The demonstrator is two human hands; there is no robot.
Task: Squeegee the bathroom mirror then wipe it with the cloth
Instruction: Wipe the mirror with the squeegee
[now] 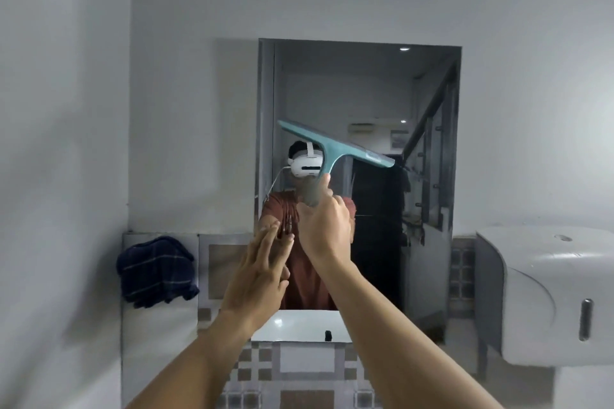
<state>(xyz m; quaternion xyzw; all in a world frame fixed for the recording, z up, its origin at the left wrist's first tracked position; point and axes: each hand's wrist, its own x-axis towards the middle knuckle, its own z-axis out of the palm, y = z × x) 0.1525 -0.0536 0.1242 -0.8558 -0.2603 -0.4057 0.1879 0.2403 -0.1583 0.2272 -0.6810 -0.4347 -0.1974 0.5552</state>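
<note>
The rectangular bathroom mirror [365,93] hangs on the grey wall straight ahead. My right hand [324,229] is shut on the handle of a teal squeegee [335,146]. Its blade is tilted, left end high, across the mirror's middle; whether it touches the glass I cannot tell. My left hand [259,272] is raised beside it with flat fingers apart, holding nothing, at the mirror's lower left. A dark blue checked cloth [156,271] hangs on the tiled wall left of the mirror, out of both hands.
A white paper dispenser [545,295] juts from the wall at the right. Patterned tiles [229,256] cover the lower wall. The mirror reflects a person and a white basin.
</note>
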